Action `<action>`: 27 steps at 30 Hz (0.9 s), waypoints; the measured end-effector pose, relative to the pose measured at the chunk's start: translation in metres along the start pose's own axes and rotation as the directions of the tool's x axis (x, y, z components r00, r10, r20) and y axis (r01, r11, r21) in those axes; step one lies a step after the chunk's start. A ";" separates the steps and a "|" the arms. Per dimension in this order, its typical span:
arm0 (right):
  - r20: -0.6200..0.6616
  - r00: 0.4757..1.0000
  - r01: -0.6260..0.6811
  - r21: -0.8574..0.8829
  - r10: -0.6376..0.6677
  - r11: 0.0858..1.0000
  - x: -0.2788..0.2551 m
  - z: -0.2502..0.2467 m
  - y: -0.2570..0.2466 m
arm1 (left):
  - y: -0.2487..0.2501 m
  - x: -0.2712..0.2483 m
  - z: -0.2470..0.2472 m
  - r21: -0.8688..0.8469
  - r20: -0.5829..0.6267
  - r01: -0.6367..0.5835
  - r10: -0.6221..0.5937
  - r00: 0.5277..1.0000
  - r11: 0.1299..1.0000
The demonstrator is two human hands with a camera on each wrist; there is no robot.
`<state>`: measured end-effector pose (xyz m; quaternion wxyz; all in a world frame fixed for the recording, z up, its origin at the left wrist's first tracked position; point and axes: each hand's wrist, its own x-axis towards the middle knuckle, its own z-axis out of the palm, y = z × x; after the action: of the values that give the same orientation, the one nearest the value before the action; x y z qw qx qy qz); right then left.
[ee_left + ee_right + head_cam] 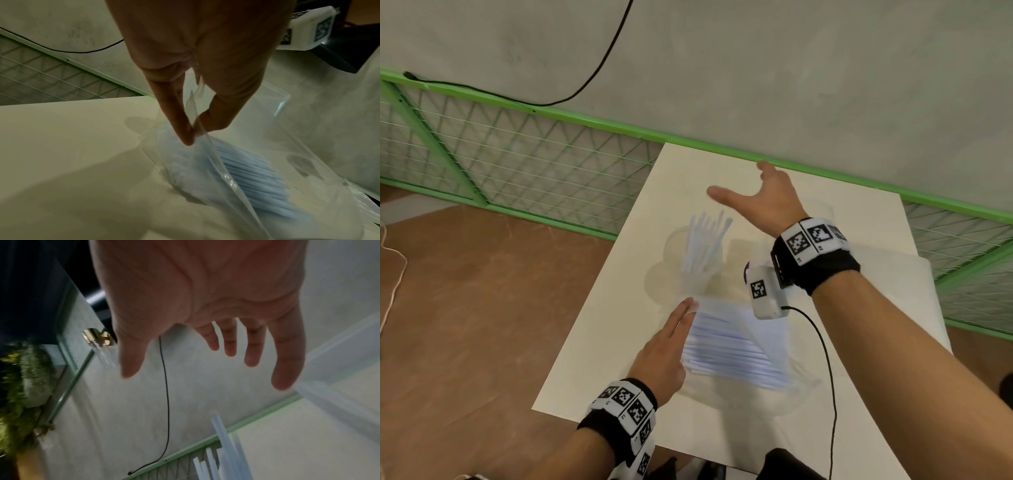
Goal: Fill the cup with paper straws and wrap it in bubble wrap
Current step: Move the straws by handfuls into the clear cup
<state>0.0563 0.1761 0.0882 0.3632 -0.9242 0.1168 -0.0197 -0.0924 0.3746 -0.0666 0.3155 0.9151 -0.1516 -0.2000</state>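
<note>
A clear cup [697, 274] stands mid-table with several white paper straws [707, 240] fanned out of its top. Just in front of it lies a clear plastic bag [774, 342] holding a bundle of white straws [252, 175]. My left hand [195, 133] pinches the bag's open edge between thumb and forefinger, near the cup's base. Beyond the cup, my right hand [739, 181] hovers above the table, palm open, fingers spread, holding nothing. The straw tips [222, 451] show below it in the right wrist view. I cannot make out bubble wrap for certain.
The white table [619, 342] stands against a green mesh fence [534, 161] and a grey wall. A pale sheet [914, 291] lies at the table's right side. A black cable [828, 377] runs from the right wrist camera over the front edge. Brown floor lies to the left.
</note>
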 end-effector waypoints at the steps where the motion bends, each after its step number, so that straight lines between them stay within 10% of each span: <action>1: -0.071 0.995 0.066 0.007 -0.065 0.998 -0.008 -0.004 0.001 | 0.000 0.000 0.000 -0.003 0.000 0.000 0.000 1.000 1.000; 3: -0.150 0.959 0.249 0.038 -0.241 0.968 -0.034 -0.006 0.005 | 0.000 0.000 0.001 -0.008 0.003 -0.002 0.002 1.000 1.000; 6: 0.065 0.911 0.406 0.014 -0.406 0.914 -0.096 0.019 0.023 | 0.001 0.000 0.003 0.001 0.006 0.002 -0.002 1.000 1.000; 12: 0.560 0.821 0.397 -0.421 -0.111 0.815 -0.179 0.111 0.110 | -0.004 -0.003 0.009 -0.033 0.001 -0.025 0.025 1.000 0.999; 27: 0.385 0.915 0.352 -0.620 -0.119 0.702 -0.191 0.151 0.158 | -0.005 -0.007 0.009 -0.018 -0.027 -0.037 0.037 0.999 0.999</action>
<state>-0.1425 0.2089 -0.1204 0.0097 -0.9899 -0.0646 0.1256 -0.1015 0.3764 -0.0741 0.3296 0.9118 -0.1625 -0.1832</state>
